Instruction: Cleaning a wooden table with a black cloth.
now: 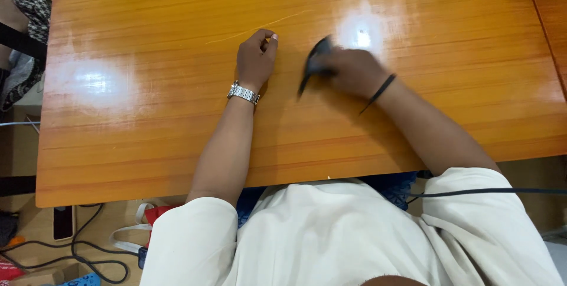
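Overhead: two hands at work on a glossy orange wooden desk (147, 144).

Left hand (257, 60), wearing a silver wristwatch (243, 92), rests on the desk as a loose fist, fingers curled together. Just to its right, the blurred right hand (354, 72) has its fingers clamped on a slim black object (312, 64) near the desk's middle; a black band (378, 92) circles that wrist.

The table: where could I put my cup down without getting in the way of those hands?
The wooden table is bare left of the left hand and right of the right hand, which holds a blurred dark object. Only the narrow strip between the hands is crowded.
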